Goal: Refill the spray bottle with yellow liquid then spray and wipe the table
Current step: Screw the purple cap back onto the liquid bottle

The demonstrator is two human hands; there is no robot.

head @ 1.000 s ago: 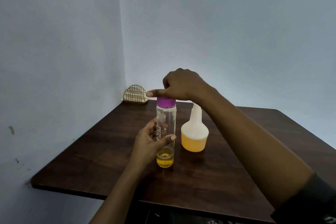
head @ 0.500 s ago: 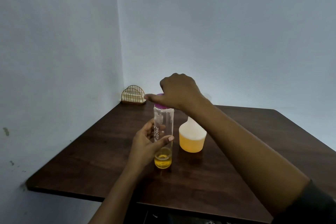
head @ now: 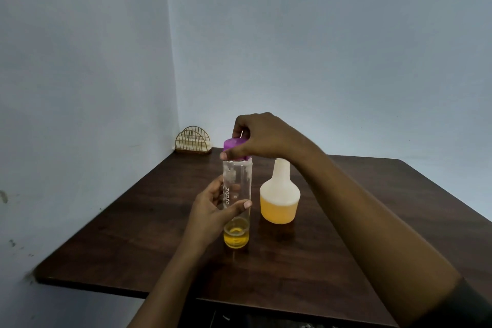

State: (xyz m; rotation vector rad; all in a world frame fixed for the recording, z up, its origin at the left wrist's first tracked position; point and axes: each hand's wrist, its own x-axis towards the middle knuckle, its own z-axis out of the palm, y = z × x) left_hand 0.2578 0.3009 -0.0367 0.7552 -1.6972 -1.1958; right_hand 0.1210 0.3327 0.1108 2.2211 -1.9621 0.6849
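A tall clear bottle (head: 236,186) stands upright on the dark wooden table (head: 332,261), with a little yellow liquid at its bottom. My left hand (head: 213,208) wraps around its middle. My right hand (head: 263,136) grips the purple cap (head: 233,145) on top of it from above. Just to the right stands the white spray bottle body (head: 279,194), without a spray head, about half full of yellow liquid. My right forearm passes over its neck.
A small gold wire holder (head: 193,140) sits in the far left corner of the table against the walls. The table's left and near edges drop off to the floor.
My right hand has turned on the purple cap, its fingers shifting around it. The clear bottle and my left hand stay where they were.
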